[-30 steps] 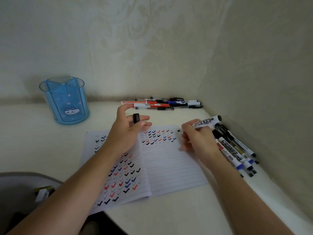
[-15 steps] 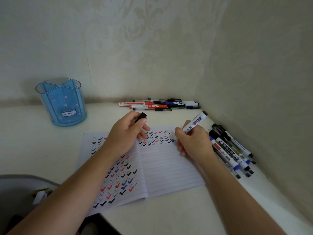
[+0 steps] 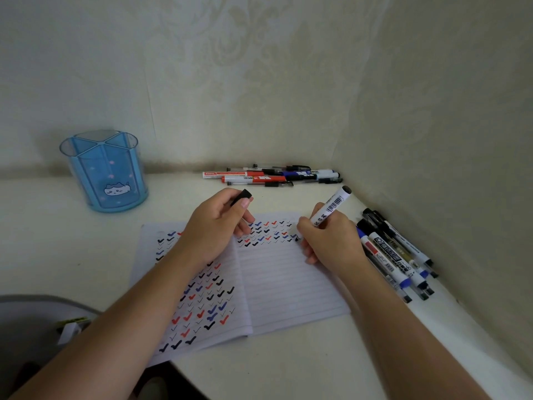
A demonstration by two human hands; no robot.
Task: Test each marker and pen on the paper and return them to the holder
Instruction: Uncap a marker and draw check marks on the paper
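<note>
A white marker is pinched by the fingers of the right hand, tip on the right page of the notebook. A black cap is pinched by the left hand; the blue holder is seen at ten o'clock on the worktop.

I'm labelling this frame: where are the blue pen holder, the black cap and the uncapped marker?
blue pen holder [image 3: 109, 168]: head view, middle of its front wall.
black cap [image 3: 242, 197]: head view, its exposed side.
marker [image 3: 333, 204]: head view, barcode on the barrel.
</note>
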